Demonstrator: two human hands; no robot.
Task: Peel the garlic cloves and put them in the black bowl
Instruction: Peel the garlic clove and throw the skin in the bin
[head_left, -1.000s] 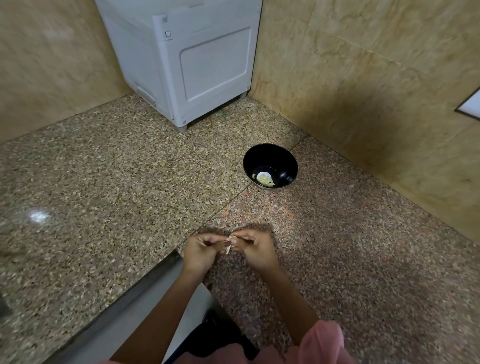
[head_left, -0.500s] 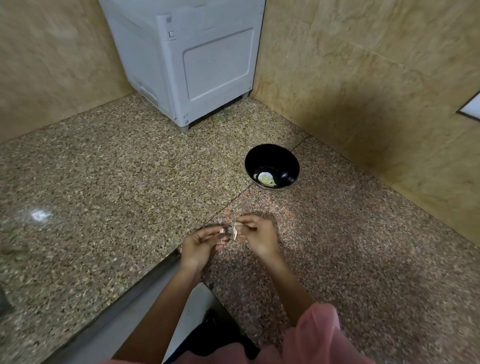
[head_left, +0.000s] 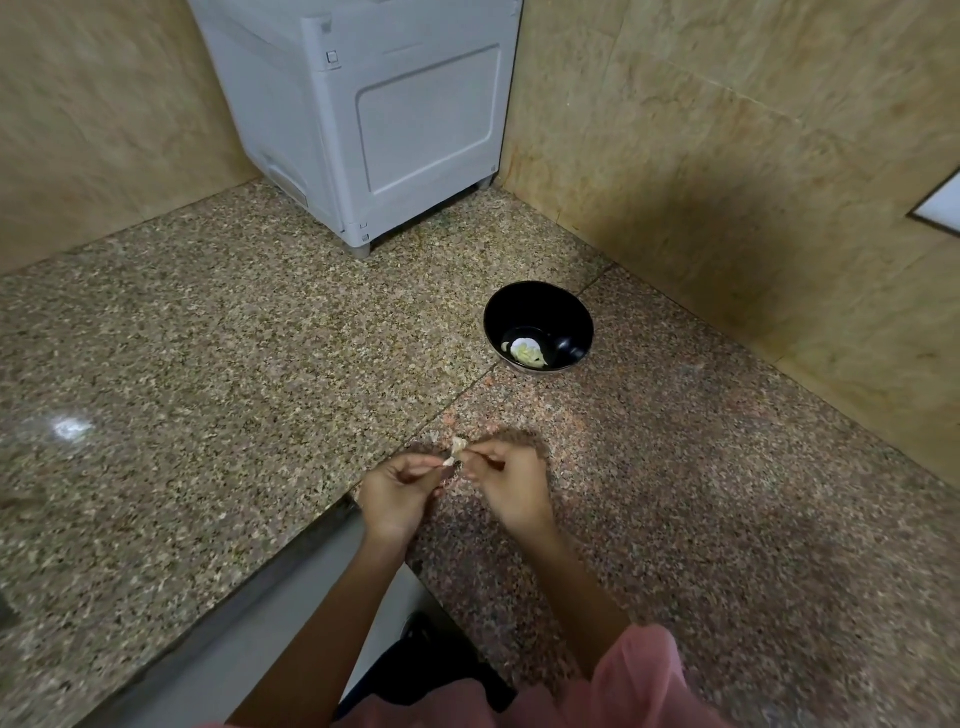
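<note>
The garlic clove (head_left: 457, 451) is a small pale scrap held in the air between two sets of fingertips, and that is where the trouble could come from. It is small and, I judge, slippery once its papery skin loosens, so a hard pull on the skin could flick it out of the pinch and onto the speckled granite countertop (head_left: 208, 364), or off the near edge, which lies just below the wrists. A nail dug in too deep could also tear the flesh instead of the skin. Whether loose bits of skin cling to it is too small to tell. The clove sits at the far tips of both hands, in the narrow gap between them and just above the counter. The left hand (head_left: 397, 493) has its fingers curled and pinches the clove's near-left end between thumb and forefinger. The right hand (head_left: 511, 483), close beside it on the right, is likewise curled and pinches the far-right end or the skin there; which one cannot be made out. Farther off and slightly right stands the black bowl (head_left: 519, 312), well apart from the hands, with pale peeled garlic (head_left: 525, 352) lying in its bottom, so a reach across open counter is left for this clove. Beyond the bowl, in the far corner, a white appliance (head_left: 405, 119) stands against the beige tiled wall (head_left: 727, 156). A pink sleeve (head_left: 639, 675) shows at the near right.
</note>
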